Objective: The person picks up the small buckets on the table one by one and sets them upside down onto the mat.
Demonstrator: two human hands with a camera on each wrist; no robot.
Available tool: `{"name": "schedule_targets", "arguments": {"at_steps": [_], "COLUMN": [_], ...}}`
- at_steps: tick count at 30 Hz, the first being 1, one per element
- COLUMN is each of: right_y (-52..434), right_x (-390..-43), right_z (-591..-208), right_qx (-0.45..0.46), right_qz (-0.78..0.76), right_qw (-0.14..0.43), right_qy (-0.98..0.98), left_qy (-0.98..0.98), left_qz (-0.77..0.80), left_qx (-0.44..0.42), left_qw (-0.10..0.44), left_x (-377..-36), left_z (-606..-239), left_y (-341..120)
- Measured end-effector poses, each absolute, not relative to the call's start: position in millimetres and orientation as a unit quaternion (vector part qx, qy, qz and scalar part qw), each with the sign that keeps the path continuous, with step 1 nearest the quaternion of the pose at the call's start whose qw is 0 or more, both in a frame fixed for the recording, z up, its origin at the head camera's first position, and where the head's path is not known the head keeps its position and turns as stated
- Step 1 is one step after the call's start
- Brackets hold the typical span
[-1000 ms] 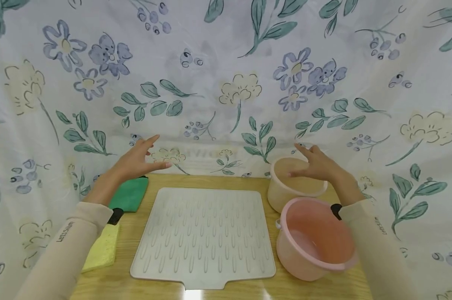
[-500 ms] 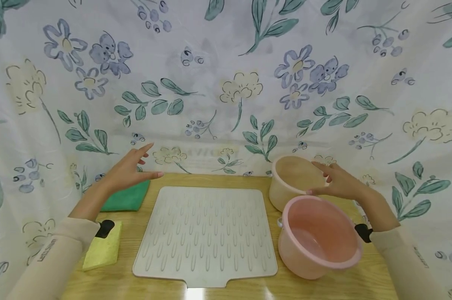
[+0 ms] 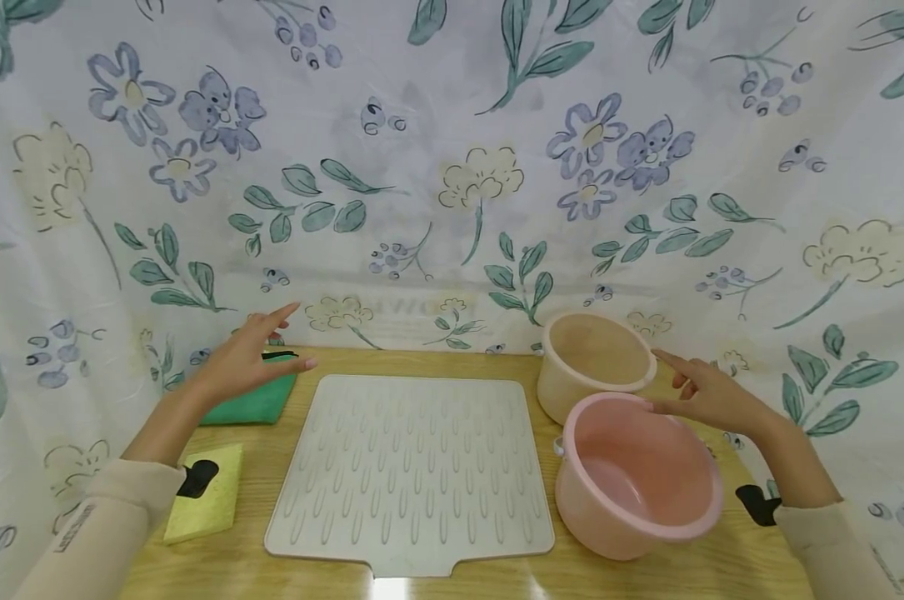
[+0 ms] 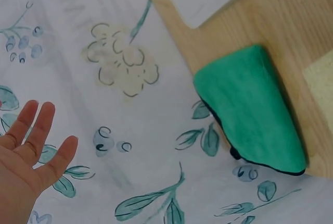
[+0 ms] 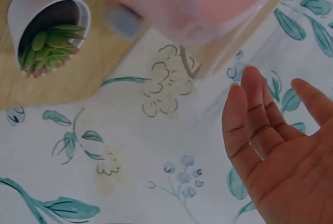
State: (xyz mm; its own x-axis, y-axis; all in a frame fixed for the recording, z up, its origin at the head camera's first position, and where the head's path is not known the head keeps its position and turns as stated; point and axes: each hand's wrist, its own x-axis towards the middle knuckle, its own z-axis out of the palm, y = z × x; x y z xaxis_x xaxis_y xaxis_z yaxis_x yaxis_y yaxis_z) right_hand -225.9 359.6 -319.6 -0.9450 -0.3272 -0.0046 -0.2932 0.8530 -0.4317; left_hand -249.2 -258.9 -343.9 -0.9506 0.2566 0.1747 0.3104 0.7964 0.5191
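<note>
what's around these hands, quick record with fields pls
left hand: holds nothing, nearest green cloth item
right hand: holds nothing, near cream bucket and pink bucket
bucket order: pink in front of cream
mat: white, ridged, on wooden table
yellow pad: left of mat
succulent: in pale pot, right wrist view
backdrop: floral curtain

Dark lettering (image 3: 73,527) on left sleeve (image 3: 110,533) and right sleeve (image 3: 826,542), unreadable; faint print (image 3: 407,307) on curtain (image 3: 452,108), perhaps letters.
</note>
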Motion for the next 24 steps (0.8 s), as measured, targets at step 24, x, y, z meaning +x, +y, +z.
{"name": "schedule_targets", "arguments": {"at_steps": [24], "right_y": [401], "right_x": [-168], "right_z": [-361], "right_qx": [-0.085], "right_qz": [-0.290], "right_qw": [0.043], "right_qy": [0.952], "left_qy": [-0.932], "left_qz": [-0.322], "left_qx": [-0.161], "left_qw": [0.045], "left_x": [-202], "left_z": [-395], "left_y": [-272]}}
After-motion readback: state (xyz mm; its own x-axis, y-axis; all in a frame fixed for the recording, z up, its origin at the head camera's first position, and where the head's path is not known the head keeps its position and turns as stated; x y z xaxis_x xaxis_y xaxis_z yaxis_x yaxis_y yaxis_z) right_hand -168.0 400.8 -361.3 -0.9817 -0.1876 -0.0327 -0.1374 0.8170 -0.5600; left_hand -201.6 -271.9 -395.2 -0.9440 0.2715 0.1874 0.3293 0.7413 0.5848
